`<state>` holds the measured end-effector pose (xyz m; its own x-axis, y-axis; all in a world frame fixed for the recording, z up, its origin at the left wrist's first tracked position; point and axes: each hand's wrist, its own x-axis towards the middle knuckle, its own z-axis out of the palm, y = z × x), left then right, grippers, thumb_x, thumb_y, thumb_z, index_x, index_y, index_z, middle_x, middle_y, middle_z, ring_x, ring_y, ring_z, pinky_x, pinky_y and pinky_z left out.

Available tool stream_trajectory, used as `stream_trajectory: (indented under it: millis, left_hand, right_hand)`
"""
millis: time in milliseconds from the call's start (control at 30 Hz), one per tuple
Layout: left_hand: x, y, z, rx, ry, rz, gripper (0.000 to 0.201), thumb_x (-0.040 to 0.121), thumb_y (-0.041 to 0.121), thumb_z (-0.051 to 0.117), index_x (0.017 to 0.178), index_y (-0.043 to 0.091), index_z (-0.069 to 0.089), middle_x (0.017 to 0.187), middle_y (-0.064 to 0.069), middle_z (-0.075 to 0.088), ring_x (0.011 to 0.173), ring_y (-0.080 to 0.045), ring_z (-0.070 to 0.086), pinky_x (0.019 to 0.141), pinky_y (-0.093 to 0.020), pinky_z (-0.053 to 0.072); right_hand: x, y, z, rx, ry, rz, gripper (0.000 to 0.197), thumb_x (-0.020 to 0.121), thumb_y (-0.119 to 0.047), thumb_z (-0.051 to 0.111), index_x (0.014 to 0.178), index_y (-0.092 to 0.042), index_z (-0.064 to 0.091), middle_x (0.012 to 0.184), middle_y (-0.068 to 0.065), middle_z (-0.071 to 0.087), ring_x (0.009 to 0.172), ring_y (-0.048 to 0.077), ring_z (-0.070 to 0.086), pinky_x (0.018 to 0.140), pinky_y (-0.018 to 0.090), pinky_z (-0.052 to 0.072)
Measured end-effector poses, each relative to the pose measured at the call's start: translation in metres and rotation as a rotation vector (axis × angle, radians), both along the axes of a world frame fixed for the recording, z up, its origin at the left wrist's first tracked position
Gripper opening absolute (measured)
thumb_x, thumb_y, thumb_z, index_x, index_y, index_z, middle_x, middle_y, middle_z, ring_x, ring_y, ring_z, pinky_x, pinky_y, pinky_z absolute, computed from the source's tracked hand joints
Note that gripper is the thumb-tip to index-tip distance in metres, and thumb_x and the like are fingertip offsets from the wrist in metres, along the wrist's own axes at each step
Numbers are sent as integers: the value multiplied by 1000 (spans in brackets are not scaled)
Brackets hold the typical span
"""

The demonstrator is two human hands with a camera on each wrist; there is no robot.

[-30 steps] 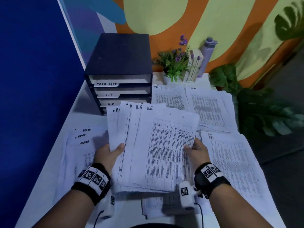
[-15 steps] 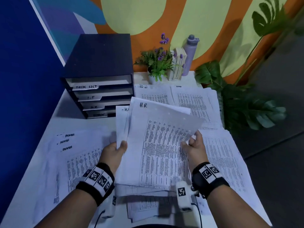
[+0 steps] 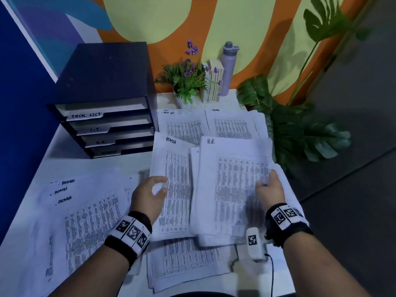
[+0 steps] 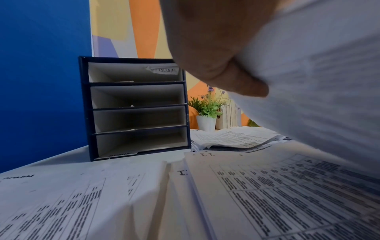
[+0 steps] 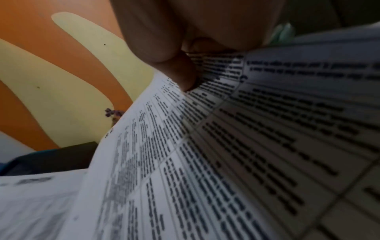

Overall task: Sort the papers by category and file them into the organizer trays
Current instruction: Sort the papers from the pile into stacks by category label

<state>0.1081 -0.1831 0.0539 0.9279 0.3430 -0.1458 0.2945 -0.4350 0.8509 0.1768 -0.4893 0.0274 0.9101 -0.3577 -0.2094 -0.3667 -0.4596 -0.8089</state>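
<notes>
The dark blue organizer stands at the back left, its four trays labelled TASK LIST, I.T, H.R and ADMIN; the left wrist view shows the organizer from the front. My left hand grips the left edge of a sheet marked ADMIN, thumb on top. My right hand grips the right edge of the H.R. stack, held just above the table beside that sheet. In the right wrist view, the H.R. stack fills the frame. An ADMIN pile lies at the left and an I.T. pile beneath my hands.
TASK LIST papers and another ADMIN pile lie at the back. Behind them stand a small potted plant, a book block and a lilac bottle. A large leafy plant crowds the table's right edge. A blue wall runs along the left.
The fanned H.R. papers were squared up and carried right in my right hand. My left hand let go of them and now grips an ADMIN sheet beside them.
</notes>
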Motion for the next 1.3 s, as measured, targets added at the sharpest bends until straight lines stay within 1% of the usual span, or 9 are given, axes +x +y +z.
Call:
stream_trajectory:
  millis: [167, 267, 433, 600, 700, 867, 1000, 1200, 1300]
  left_hand:
    - [1, -7, 7, -2, -16, 35, 33, 88, 7, 67, 116, 24, 63, 129, 1, 54, 83, 2, 53, 60, 7, 35]
    - [-2, -9, 14, -16, -22, 49, 42, 84, 6, 71, 119, 26, 60, 140, 0, 50, 118, -8, 50, 93, -9, 36]
    - [-4, -10, 22, -28, -30, 25, 56, 82, 6, 74, 128, 32, 53, 144, 2, 46, 100, 10, 46, 80, 2, 34]
    - [-7, -10, 28, -109, -90, 48, 68, 76, 10, 79, 127, 42, 48, 132, 18, 44, 123, -1, 33, 100, -25, 28]
    - [-8, -5, 24, -123, -106, 83, 69, 76, 14, 81, 130, 39, 47, 130, 21, 42, 124, -2, 33, 102, -25, 27]
    - [-10, 8, 9, -232, -146, 188, 54, 94, 2, 55, 136, 34, 47, 144, 1, 48, 134, -14, 43, 105, -26, 36]
    - [-11, 20, 0, -275, -125, 249, 62, 92, 1, 58, 139, 38, 41, 126, -5, 63, 107, -15, 64, 77, -14, 51]
    - [-10, 12, -2, -414, -66, 145, 48, 97, 33, 51, 143, 33, 37, 142, 11, 43, 127, -9, 43, 108, -34, 34]
    - [-5, 1, -4, -262, -6, 73, 59, 93, 9, 59, 143, 31, 36, 128, 12, 54, 117, -11, 52, 101, -32, 41]
  right_hand:
    - [-1, -52, 0, -212, 106, -2, 42, 84, -4, 43, 121, -25, 45, 95, 12, 61, 77, 32, 59, 67, 33, 46]
    - [2, -68, -7, -291, 167, 23, 54, 80, -4, 49, 130, -24, 43, 117, 13, 55, 97, 35, 57, 81, 40, 49]
    - [-3, -38, -5, -607, 256, 69, 87, 79, -18, 67, 149, -27, 17, 152, 6, 19, 132, 33, 31, 106, 50, 31]
    - [-3, 26, -6, 42, 151, 373, 55, 91, -34, 61, 140, -16, 43, 134, 0, 48, 125, 21, 49, 107, 38, 39]
    - [-5, 56, -5, 385, 257, 336, 25, 89, -41, 63, 102, -21, 60, 97, -3, 64, 84, 14, 60, 76, 32, 51]
    - [5, 57, -18, 354, 183, 206, 27, 88, -24, 65, 76, -9, 47, 67, 3, 43, 63, 16, 41, 61, 30, 34]
    - [9, 46, -26, 444, 244, 219, 36, 75, -42, 77, 88, -15, 58, 84, -1, 57, 80, 20, 52, 75, 34, 40]
    - [9, 68, -20, 386, 157, 271, 24, 82, -28, 69, 100, -21, 54, 93, 5, 64, 82, 24, 59, 74, 38, 49]
    - [12, 76, -6, 396, 58, 238, 35, 92, -21, 60, 123, -27, 47, 100, 4, 67, 89, 25, 66, 82, 43, 55]
